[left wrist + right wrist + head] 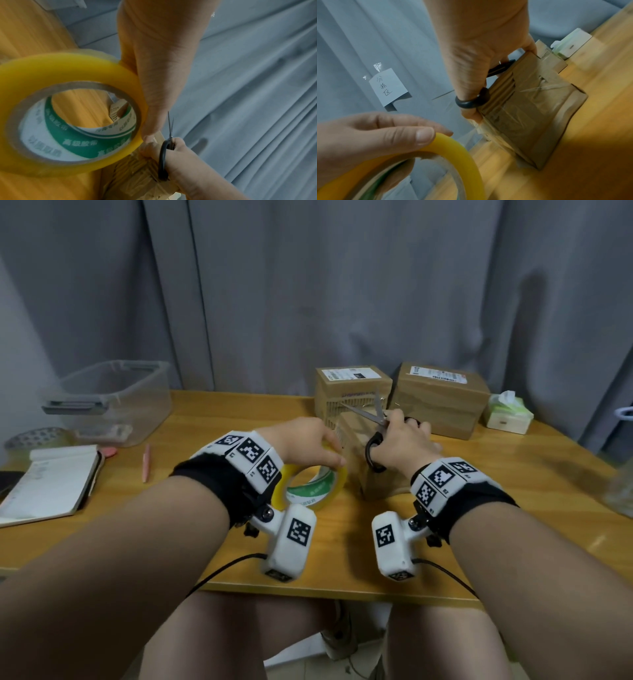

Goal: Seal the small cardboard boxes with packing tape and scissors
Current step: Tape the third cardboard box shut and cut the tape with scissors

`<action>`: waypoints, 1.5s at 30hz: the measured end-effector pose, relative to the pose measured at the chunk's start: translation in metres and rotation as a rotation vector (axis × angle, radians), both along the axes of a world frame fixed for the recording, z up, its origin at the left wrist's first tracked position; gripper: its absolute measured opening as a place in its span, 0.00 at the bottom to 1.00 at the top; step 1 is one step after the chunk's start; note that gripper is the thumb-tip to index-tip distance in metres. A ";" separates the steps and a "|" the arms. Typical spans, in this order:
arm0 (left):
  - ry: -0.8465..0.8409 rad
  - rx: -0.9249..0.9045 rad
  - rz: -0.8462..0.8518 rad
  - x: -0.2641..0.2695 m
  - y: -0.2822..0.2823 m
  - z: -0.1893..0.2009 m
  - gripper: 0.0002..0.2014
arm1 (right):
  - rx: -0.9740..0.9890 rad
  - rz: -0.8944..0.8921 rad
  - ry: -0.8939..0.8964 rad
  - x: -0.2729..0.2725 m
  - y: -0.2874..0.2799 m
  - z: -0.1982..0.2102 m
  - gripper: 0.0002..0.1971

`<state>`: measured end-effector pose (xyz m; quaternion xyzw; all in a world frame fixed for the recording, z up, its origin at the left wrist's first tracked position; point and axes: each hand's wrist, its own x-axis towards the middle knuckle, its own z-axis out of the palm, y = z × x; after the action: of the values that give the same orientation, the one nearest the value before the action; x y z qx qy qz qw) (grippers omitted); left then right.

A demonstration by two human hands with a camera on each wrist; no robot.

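A small cardboard box (363, 470) stands on the wooden table (513, 508), crossed with clear tape (530, 115). My left hand (308, 443) grips a yellow packing tape roll (315, 484) just left of the box, thumb on its rim (423, 135). My right hand (404, 443) holds black-handled scissors (371, 419) above the box, thumb through one ring (471, 102), blades parted and pointing away. Its fingertips touch the box's top edge. In the left wrist view the tape roll (68, 121) fills the left side. A faint clear strip seems to run from roll to box corner.
Two larger taped boxes (352, 392) (442, 398) stand behind the small one, and a tissue box (507, 416) sits at the back right. A clear plastic bin (113, 402), a notebook (48, 484) and a pink pen (146, 462) lie at the left. Grey curtain hangs behind.
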<state>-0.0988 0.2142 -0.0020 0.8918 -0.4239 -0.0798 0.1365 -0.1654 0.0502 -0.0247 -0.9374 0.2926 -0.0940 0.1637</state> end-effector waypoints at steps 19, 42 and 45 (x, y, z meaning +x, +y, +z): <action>0.017 0.011 0.138 0.003 -0.017 -0.003 0.20 | 0.027 0.135 0.086 -0.008 -0.004 0.010 0.30; -0.003 0.140 0.174 0.007 -0.039 -0.002 0.13 | 0.792 0.367 0.595 -0.080 -0.007 -0.017 0.35; -0.007 0.192 0.171 0.007 -0.037 -0.002 0.16 | 0.822 0.345 0.534 -0.072 0.000 -0.024 0.35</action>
<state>-0.0918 0.1769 -0.0042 0.9340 -0.3371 -0.1050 0.0553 -0.2371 0.0506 -0.0486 -0.8215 0.1782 0.2995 0.4513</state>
